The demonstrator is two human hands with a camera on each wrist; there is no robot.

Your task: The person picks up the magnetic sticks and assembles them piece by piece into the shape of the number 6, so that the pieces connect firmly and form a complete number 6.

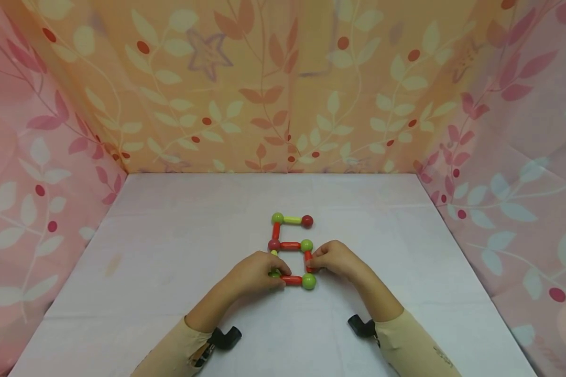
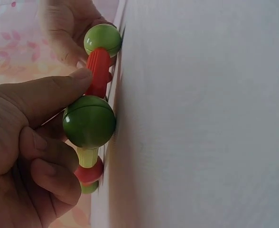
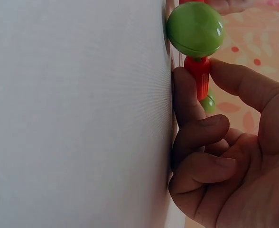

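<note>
On the white table lies a flat figure of balls and ribbed rods, shaped like a 6. My left hand (image 1: pixel 257 272) pinches the bottom red rod (image 1: pixel 291 280) close to the lower-left green ball (image 2: pixel 89 121), which the fingers partly cover in the head view. At the other side, my right hand (image 1: pixel 338 258) pinches the upright red rod (image 1: pixel 308 261) between thumb and index finger. That rod stands between the middle green ball (image 1: pixel 306 245) and the lower-right green ball (image 3: pixel 195 29). A pale yellow rod (image 2: pixel 88 157) joins the lower-left ball to a dark red ball (image 1: pixel 274 245).
Above, a red rod (image 1: pixel 276 231) leads to a green ball (image 1: pixel 277 218), then a yellow-green rod (image 1: pixel 292 220) and a red ball (image 1: pixel 307 221). Another red rod (image 1: pixel 290 245) forms the middle bar. Patterned cloth walls (image 1: pixel 264 104) border the white table (image 1: pixel 170 225).
</note>
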